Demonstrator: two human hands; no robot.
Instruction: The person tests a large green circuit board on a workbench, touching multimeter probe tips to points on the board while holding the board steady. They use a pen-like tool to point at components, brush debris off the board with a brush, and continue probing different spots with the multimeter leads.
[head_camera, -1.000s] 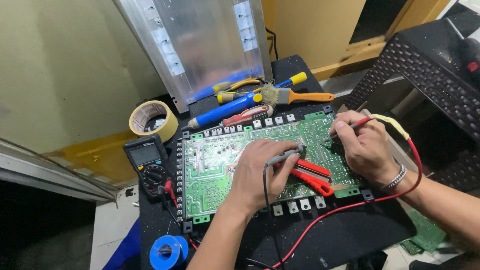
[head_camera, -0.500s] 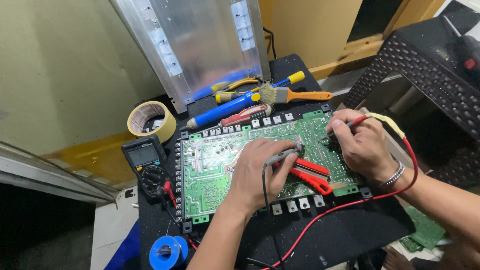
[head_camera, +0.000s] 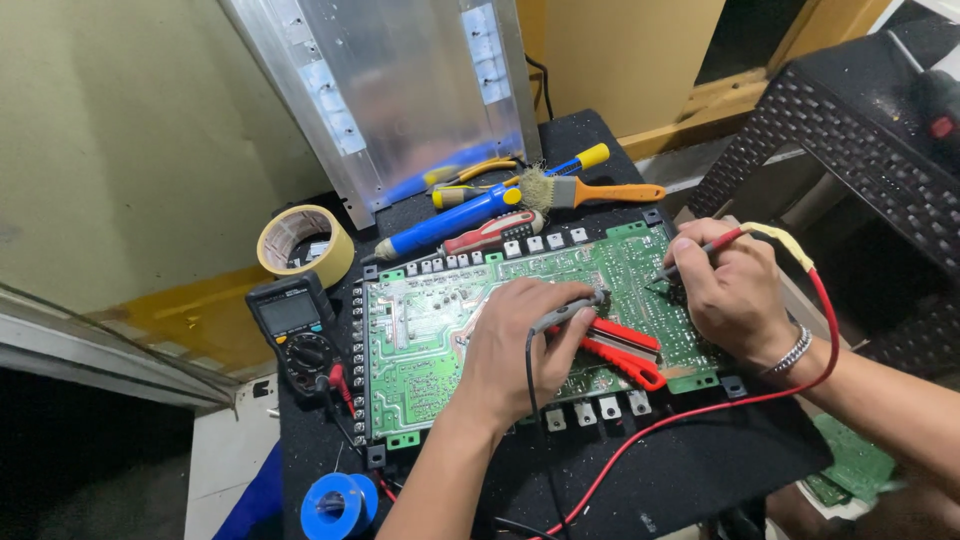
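A dull olive-green wall (head_camera: 120, 130) fills the left side, with a yellowish strip at its foot. A black woven plastic stool (head_camera: 850, 130) stands at the upper right beside wooden trim (head_camera: 700, 110). A black-covered table (head_camera: 700, 470) sits in the middle under even, soft light.

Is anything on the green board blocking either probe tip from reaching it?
Nothing visible does. The right hand has the red probe tip down on the circuit board, and the left hand has the black probe down near the red-handled pliers, which lie beside it.
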